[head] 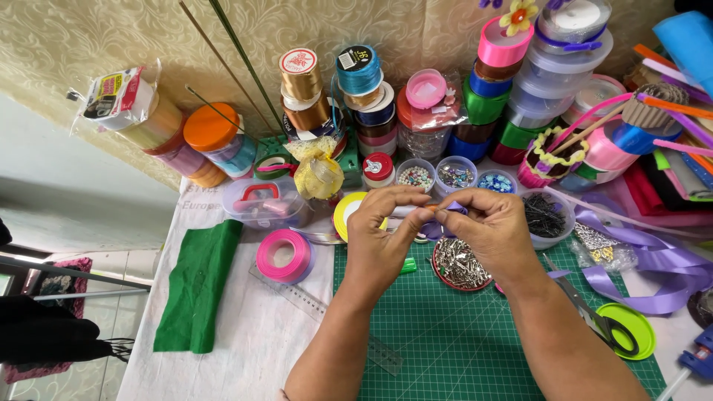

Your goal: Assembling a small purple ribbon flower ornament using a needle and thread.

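Cluttered craft table (245, 327), green gridded cutting mat (460, 349) below. Small folded piece of purple satin ribbon (451, 210) pinched between left hand (382, 230) and right hand (494, 226), fingertips together above round tin of silver clips (459, 264); equally near both.

The small piece of purple ribbon (454, 210) is mostly hidden between the fingertips of the left hand (382, 234) and right hand (494, 230), so its shape cannot be told. The round red tin of silver metal clips (458, 265) is partly covered by the right hand, and the blue glue gun (697, 362) is cut off at the right edge.
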